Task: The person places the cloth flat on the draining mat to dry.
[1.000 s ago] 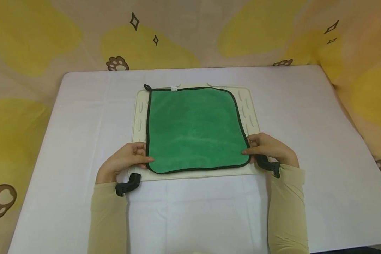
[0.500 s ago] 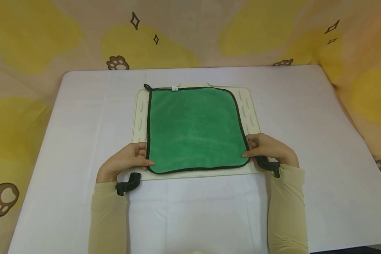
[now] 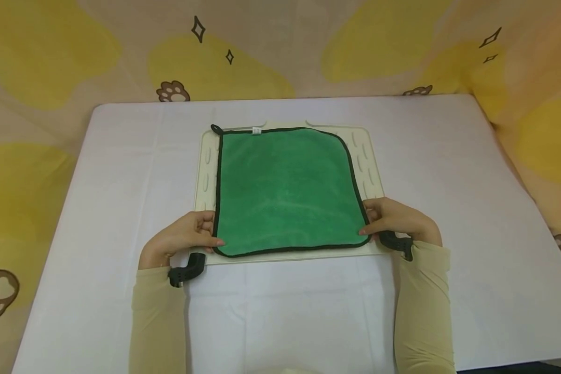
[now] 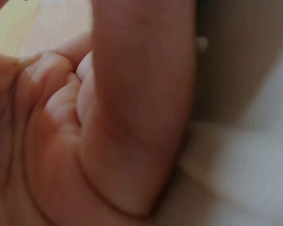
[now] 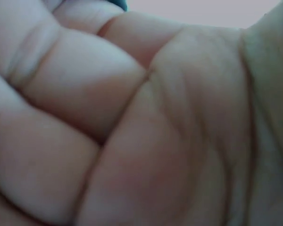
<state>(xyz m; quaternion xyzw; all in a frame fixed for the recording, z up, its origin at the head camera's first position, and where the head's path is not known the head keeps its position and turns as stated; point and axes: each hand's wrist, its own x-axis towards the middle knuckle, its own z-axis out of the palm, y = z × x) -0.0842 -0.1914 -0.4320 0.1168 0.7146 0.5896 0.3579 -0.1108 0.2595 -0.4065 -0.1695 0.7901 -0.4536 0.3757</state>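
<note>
A green cloth [image 3: 285,187] with dark edging lies spread flat over a cream board [image 3: 366,161]. A small dark loop [image 3: 216,129] sticks out at its far left corner, and a white tag [image 3: 256,131] sits on the far edge. At the near left corner my left hand [image 3: 182,234] pinches the cloth, thumb on top and fingers curled at the side edge. My right hand [image 3: 395,218] pinches the near right corner the same way. Curled fingers [image 4: 137,103] fill the left wrist view; folded fingers [image 5: 80,75] fill most of the right wrist view.
The board rests on a white-covered table [image 3: 98,218]. A patterned yellow and beige curtain [image 3: 280,47] hangs behind and along both sides. A black wrist mount [image 3: 187,269] sits at the left wrist and another mount [image 3: 396,243] at the right.
Both thumbs have slid slightly toward the near edge. The left hand and its corner have shifted a little left, the right hand slightly right; the cloth otherwise lies as before.
</note>
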